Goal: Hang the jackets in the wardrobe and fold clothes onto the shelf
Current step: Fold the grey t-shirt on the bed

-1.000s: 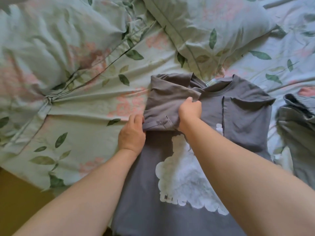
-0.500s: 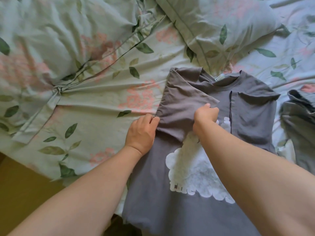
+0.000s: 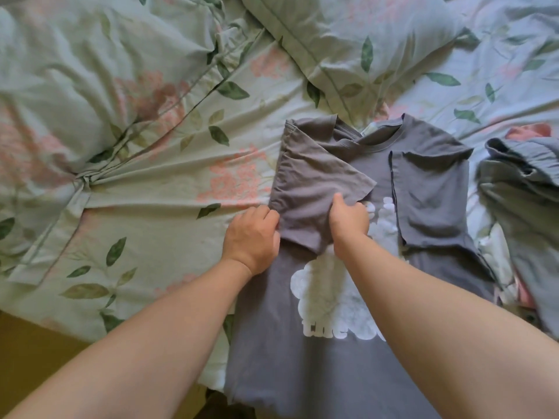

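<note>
Floral bedsheet under the grey T-shirt: I see left hand and right hand pinching its folded side, fingertips buried in cloth

T-shirt on bed, before pillow

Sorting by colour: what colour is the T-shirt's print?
White print on a grey T-shirt; head view.
</note>
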